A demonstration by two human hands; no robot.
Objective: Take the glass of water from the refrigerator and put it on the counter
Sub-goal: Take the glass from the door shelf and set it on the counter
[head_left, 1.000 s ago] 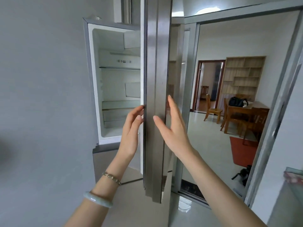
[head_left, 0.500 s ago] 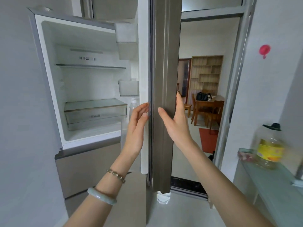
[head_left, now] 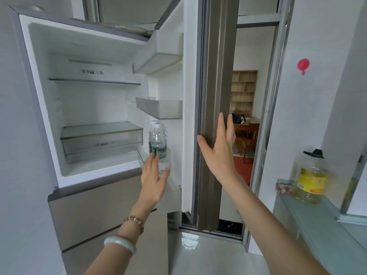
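Both hands open: left hand (head_left: 154, 180) perhaps touching glass (head_left: 163, 162), right hand (head_left: 219, 153) on door (head_left: 215, 76).

Home kitchen: refrigerator (head_left: 89, 100), oil bottle (head_left: 311, 175), counter (head_left: 317, 221).

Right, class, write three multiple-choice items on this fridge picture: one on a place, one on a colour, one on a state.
1. Where do the clear plastic water bottles with green labels stand?
A. in the lowest shelf of the open fridge door
B. on the glass counter
C. on the fridge's top shelf

2. What colour is the round wall hook on the white wall?
A. blue
B. red
C. yellow

3. What is the left hand doing?
A. gripping the oil bottle
B. resting on the counter
C. reaching open toward the bottles

Answers: 1 A, they sit low in the silver-edged fridge door, which the right hand touches; 2 B, it is plainly red; 3 C, its fingers are spread in front of the bottles, not closed on anything.
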